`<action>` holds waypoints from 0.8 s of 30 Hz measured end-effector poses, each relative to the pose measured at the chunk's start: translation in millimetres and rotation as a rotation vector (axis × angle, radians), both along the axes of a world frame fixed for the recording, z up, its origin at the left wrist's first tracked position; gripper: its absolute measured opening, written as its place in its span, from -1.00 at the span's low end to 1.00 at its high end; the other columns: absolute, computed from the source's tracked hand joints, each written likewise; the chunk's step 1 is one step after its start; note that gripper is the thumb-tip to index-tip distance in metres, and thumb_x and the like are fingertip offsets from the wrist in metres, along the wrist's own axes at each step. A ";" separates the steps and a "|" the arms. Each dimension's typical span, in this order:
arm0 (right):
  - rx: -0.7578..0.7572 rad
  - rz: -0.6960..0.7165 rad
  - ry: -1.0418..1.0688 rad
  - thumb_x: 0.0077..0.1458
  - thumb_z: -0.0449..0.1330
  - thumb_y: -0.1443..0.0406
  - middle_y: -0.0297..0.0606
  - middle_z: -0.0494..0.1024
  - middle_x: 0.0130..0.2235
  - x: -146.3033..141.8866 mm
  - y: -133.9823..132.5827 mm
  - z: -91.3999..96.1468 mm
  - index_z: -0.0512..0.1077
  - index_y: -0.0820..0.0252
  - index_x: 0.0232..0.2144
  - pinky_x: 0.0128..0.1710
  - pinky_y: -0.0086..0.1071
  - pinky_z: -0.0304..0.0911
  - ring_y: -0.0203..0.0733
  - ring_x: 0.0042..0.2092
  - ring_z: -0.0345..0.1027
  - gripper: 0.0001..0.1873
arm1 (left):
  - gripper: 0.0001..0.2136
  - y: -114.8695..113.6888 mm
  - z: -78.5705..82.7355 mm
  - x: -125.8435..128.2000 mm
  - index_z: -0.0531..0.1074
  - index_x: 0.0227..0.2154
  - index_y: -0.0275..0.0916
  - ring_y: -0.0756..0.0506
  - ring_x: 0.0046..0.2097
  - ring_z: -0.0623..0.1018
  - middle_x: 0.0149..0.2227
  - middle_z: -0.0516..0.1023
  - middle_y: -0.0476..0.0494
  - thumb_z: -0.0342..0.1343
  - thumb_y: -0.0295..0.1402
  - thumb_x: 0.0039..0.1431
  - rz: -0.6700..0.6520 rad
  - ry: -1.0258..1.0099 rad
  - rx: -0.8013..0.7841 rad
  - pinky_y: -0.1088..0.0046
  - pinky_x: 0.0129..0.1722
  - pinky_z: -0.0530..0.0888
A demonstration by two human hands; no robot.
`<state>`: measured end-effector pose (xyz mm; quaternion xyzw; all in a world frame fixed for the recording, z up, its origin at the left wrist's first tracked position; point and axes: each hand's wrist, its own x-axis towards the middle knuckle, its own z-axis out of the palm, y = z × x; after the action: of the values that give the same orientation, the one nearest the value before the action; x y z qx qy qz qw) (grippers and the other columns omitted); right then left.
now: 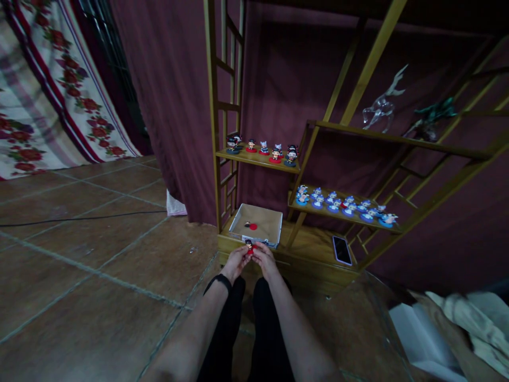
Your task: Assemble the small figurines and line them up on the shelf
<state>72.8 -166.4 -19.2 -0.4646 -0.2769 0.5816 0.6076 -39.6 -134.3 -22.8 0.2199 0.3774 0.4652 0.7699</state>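
Note:
Between both hands I hold a small figurine (249,246) with black hair and red clothing, in front of a shallow cardboard box. My left hand (236,261) grips it from the left, with a dark band on the wrist. My right hand (264,258) has its fingers closed on the figurine's right side. Just beyond lies the open box (272,218), standing on the lowest shelf. In it another red and black figurine (251,226) lies on its side. Fine details of the held figurine are too small to make out.
Several figurines stand on the upper left shelf (254,157), several blue and purple ones on the middle shelf (338,211). A phone (342,250) lies on the lowest shelf at right. A clear deer ornament (382,109) stands higher up. A white box (421,334) sits on the floor at right.

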 end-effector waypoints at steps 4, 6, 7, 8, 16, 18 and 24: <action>-0.021 0.014 -0.021 -0.31 0.28 0.25 -0.29 0.52 -0.24 -0.4 2.2 -2.7 0.41 0.12 -0.21 -0.28 -0.36 0.29 -0.22 -0.27 0.41 -0.52 | -0.94 -0.2 -0.8 0.4 0.40 -0.45 -0.36 0.11 -0.57 0.44 -0.54 0.48 -0.10 0.04 -0.55 0.06 0.000 -0.006 -0.010 0.67 -0.56 0.41; -0.026 0.023 -0.025 -0.31 0.28 0.25 -0.30 0.52 -0.25 -0.1 3.5 -4.2 0.41 0.11 -0.21 -0.29 -0.37 0.29 -0.23 -0.29 0.41 -0.52 | -0.94 -0.6 -0.7 0.7 0.40 -0.45 -0.35 0.11 -0.58 0.44 -0.54 0.48 -0.10 0.04 -0.54 0.07 0.001 -0.003 -0.012 0.67 -0.55 0.42; -0.026 0.020 -0.022 -0.32 0.29 0.25 -0.30 0.52 -0.26 0.1 3.9 -4.9 0.41 0.11 -0.21 -0.30 -0.38 0.28 -0.24 -0.30 0.41 -0.52 | -0.95 -0.7 -0.5 0.9 0.40 -0.45 -0.35 0.11 -0.58 0.44 -0.54 0.48 -0.10 0.05 -0.53 0.06 0.003 -0.001 -0.013 0.66 -0.55 0.42; -0.024 0.016 -0.016 -0.32 0.29 0.25 -0.31 0.52 -0.27 0.5 4.2 -5.5 0.41 0.11 -0.22 -0.30 -0.39 0.28 -0.25 -0.31 0.41 -0.53 | -0.96 -0.7 -0.4 1.0 0.40 -0.45 -0.35 0.11 -0.57 0.45 -0.54 0.48 -0.09 0.06 -0.52 0.06 0.004 0.002 -0.015 0.66 -0.54 0.42; -0.031 -0.007 0.035 -0.28 0.28 0.20 -0.28 0.55 -0.31 2.2 2.7 -6.4 0.42 0.14 -0.23 -0.33 -0.40 0.28 -0.27 -0.35 0.42 -0.55 | -0.92 2.7 -2.7 1.7 0.43 -0.39 -0.34 0.09 -0.55 0.47 -0.51 0.51 -0.10 0.13 -0.52 0.00 0.001 0.010 -0.019 0.65 -0.51 0.44; -0.039 -0.011 0.045 -0.29 0.28 0.20 -0.29 0.56 -0.34 2.2 2.6 -5.5 0.43 0.14 -0.24 -0.34 -0.41 0.27 -0.28 -0.37 0.42 -0.56 | -0.91 3.4 -4.6 1.8 0.43 -0.38 -0.34 0.09 -0.53 0.48 -0.49 0.52 -0.10 0.13 -0.52 0.00 -0.002 0.009 -0.019 0.64 -0.49 0.45; -0.080 -0.042 0.068 -0.27 0.26 0.23 -0.28 0.56 -0.37 2.8 1.9 -0.6 0.44 0.16 -0.26 -0.36 -0.42 0.26 -0.27 -0.36 0.42 -0.61 | -0.84 5.1 -8.7 2.0 0.43 -0.32 -0.35 0.05 -0.48 0.52 -0.43 0.55 -0.16 0.12 -0.57 -0.02 -0.011 0.014 0.016 0.59 -0.43 0.47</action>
<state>75.6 -164.6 -19.8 -0.4743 -0.2229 0.5947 0.6097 -37.6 -129.2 -31.5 0.2313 0.3781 0.4622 0.7680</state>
